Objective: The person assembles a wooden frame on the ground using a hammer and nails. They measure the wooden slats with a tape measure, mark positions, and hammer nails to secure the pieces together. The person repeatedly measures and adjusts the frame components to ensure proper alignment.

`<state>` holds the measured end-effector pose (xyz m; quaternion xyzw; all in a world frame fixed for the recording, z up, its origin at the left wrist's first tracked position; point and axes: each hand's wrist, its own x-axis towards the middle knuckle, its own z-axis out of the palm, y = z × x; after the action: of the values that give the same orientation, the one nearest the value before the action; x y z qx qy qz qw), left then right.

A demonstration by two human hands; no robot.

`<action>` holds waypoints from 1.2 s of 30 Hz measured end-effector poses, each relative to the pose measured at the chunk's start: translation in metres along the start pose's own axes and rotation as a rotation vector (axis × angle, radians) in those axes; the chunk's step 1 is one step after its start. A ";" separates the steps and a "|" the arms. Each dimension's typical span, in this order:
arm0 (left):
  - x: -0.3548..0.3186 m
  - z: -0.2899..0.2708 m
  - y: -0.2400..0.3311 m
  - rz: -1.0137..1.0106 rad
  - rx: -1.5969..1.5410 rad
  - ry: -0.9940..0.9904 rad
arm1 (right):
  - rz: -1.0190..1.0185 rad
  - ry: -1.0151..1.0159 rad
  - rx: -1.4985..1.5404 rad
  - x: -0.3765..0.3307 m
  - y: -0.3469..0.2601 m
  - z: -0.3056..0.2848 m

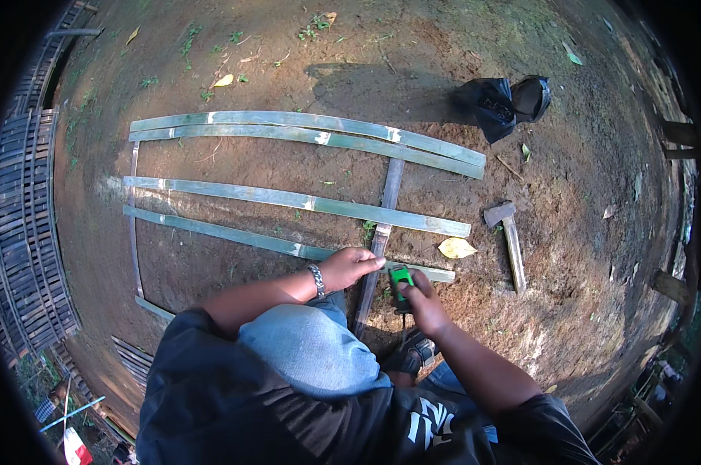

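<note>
In my right hand (428, 304) is a green and black tape measure (401, 284), gripped over the nearest bamboo slat. Just left of it my left hand (349, 270), with a chain bracelet at the wrist, has thumb and fingers pinched together; what lies between them is too small to make out. Both hands are above the nearest green bamboo slat (242, 237), close to a dark crosspiece (366, 291) that runs beneath the slats. Beyond it lie a middle slat (350, 209) and two far slats (288, 118) nearly side by side. A thin strip (135, 225) supports their left ends.
A hatchet (513, 252) with a wooden handle lies on the soil at the right, near a yellow leaf (456, 248). Black plastic bags (490, 108) stand at the far right. Woven bamboo panelling (25, 232) borders the left side. My bent knee (308, 349) is close below my left hand.
</note>
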<state>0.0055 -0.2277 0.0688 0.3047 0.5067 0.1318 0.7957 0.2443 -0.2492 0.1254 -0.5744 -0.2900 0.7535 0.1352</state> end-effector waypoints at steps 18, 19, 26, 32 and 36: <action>0.033 -0.005 0.014 0.047 -0.061 -0.190 | -0.029 0.041 -0.333 -0.036 0.063 0.006; 0.045 -0.015 0.025 0.072 -0.039 -0.112 | 0.025 0.027 -0.361 -0.046 0.070 0.004; 0.125 -0.082 0.146 0.344 0.595 0.391 | 0.189 -0.033 -0.271 -0.105 0.101 0.001; 0.160 -0.086 0.162 0.514 0.844 0.485 | 0.178 0.028 -0.214 -0.060 0.081 -0.003; 0.171 -0.091 0.174 0.514 1.105 0.447 | 0.221 0.034 -0.099 -0.035 0.066 -0.003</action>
<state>0.0189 0.0289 0.0252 0.7459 0.5641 0.0982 0.3403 0.2660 -0.3202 0.1136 -0.6216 -0.2596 0.7386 0.0278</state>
